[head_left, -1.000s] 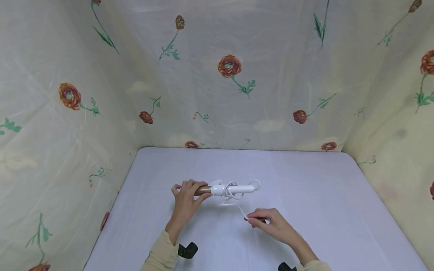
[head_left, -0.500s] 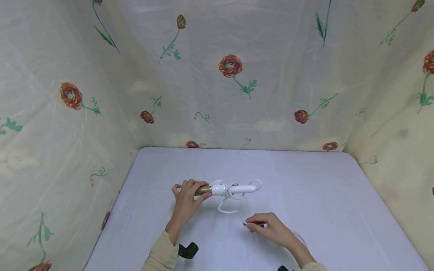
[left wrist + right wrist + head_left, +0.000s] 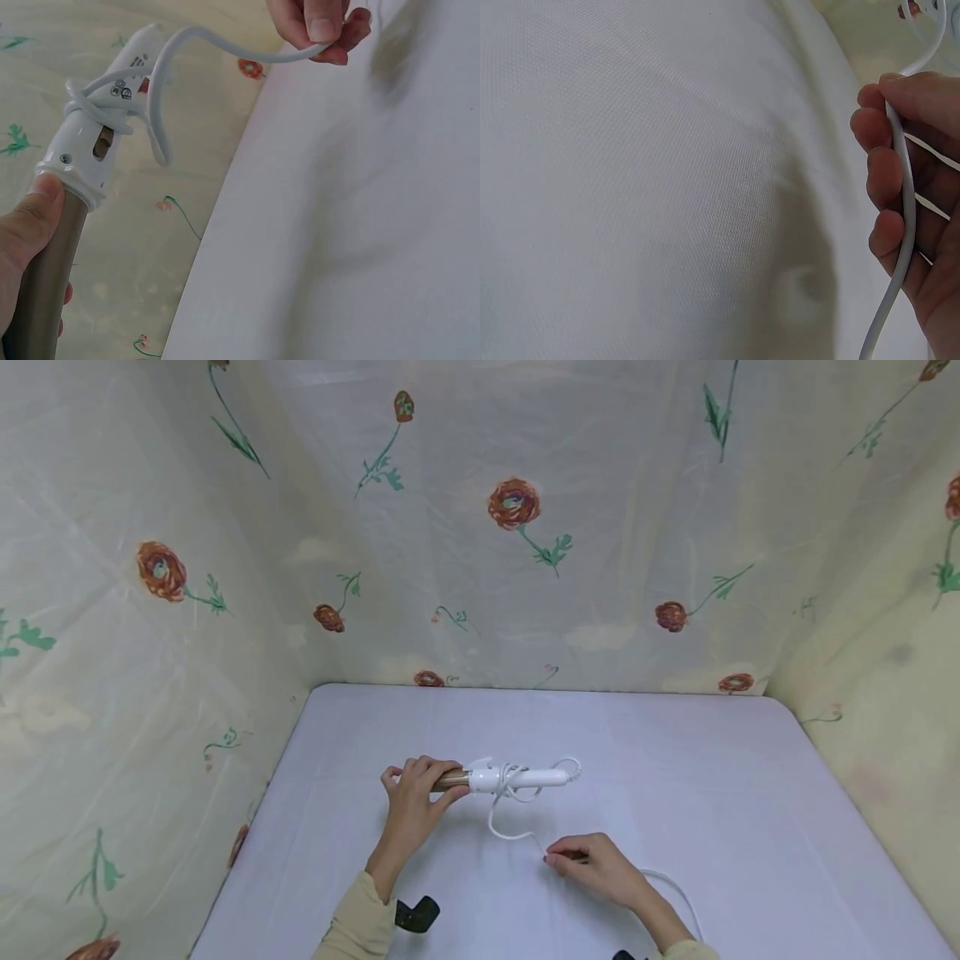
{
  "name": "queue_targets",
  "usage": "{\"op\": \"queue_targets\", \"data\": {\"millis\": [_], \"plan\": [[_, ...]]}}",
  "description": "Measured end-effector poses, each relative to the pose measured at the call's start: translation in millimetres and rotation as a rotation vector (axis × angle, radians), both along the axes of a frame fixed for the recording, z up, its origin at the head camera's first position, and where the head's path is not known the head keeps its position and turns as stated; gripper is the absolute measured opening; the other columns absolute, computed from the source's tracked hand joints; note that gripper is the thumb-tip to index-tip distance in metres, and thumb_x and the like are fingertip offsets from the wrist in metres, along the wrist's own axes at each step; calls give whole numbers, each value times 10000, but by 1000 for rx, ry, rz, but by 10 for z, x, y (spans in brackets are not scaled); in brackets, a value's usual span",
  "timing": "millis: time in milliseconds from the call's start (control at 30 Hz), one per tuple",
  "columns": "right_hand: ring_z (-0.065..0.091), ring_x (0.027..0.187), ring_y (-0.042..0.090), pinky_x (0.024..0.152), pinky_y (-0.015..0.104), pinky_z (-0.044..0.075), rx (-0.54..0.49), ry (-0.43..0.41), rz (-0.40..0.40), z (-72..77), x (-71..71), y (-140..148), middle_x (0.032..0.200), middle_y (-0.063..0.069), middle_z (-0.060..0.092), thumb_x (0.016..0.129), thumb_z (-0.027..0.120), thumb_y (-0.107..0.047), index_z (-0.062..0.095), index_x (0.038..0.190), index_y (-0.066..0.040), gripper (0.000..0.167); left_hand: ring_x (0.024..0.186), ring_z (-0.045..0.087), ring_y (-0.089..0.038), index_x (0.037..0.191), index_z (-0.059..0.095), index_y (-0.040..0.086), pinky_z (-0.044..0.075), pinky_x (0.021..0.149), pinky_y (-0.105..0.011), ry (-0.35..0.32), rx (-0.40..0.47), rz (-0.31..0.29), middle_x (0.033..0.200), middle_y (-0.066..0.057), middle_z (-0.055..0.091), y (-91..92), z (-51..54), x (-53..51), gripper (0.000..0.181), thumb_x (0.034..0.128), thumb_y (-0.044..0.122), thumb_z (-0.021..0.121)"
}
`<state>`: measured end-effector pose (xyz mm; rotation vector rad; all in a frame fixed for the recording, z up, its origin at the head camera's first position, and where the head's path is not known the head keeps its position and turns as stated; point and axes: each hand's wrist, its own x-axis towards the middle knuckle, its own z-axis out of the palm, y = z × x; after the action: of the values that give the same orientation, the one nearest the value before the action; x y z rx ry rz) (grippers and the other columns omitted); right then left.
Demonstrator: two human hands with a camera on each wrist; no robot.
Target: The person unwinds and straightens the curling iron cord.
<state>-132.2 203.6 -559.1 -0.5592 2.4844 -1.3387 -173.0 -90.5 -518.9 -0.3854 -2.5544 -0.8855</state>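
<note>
My left hand grips the bronze barrel of a curling iron, held level above the table with its white handle pointing right. In the left wrist view the thumb lies along the barrel beside the handle's collar. A white power cord loops loosely round the handle. Lower right, my right hand pinches that cord between thumb and fingertips. The right wrist view has the cord running across the curled fingers and down past the palm. Its far end is out of sight.
A white-covered table lies beneath both hands. Flower-printed sheeting hangs behind it and at both sides. A dark wrist camera sticks out by the left sleeve.
My right hand has moved slightly down, toward me. The cord between the hands now hangs in a lower curve, and more of it trails behind the right wrist. The left hand stays put.
</note>
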Motion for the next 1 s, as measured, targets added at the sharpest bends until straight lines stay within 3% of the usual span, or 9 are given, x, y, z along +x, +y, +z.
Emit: {"op": "queue_targets", "data": {"millis": [233,433,600,733,867,1000], "plan": [[573,677,8,630,199,476,69,34,-28,-10,-17,-3,790,-16,698,902,630,-304,730,949,-119,215,891,513,-160,1089,675,246,177,920,-515,-14,-2,-7,947,41,642,1,3,6,377,770,446,701],[510,602,23,566,202,424,143,6,-89,-40,-47,-10,695,-58,634,895,632,-317,718,906,-155,183,888,511,-159,1090,674,240,177,921,-514,-8,-2,-18,947,43,639,-3,15,8,375,769,432,709],[507,576,23,547,204,418,148,-9,-91,-75,-61,8,683,-57,624,895,631,-315,704,894,-153,178,891,511,-156,1098,674,237,174,923,-513,-13,2,-26,951,40,639,-8,22,13,382,770,431,708],[558,664,23,610,205,451,118,-28,-57,-85,-74,16,803,-33,672,914,610,-309,691,956,-136,196,888,510,-161,1104,672,237,174,924,-513,-11,-2,-33,957,41,639,-12,27,3,381,781,440,693],[639,898,110,772,227,492,78,-31,-56,-71,-99,13,1007,1,691,942,571,-300,666,1061,-130,229,884,508,-155,1102,673,236,173,919,-511,-2,-2,-39,955,44,639,-14,26,-1,382,779,438,697],[637,1043,145,869,217,485,-64,-49,-29,-10,-130,-18,1116,92,677,977,514,-268,619,1162,-44,309,884,508,-154,1101,672,237,172,919,-510,0,-1,-41,951,45,637,-13,23,3,378,779,433,701]]}}
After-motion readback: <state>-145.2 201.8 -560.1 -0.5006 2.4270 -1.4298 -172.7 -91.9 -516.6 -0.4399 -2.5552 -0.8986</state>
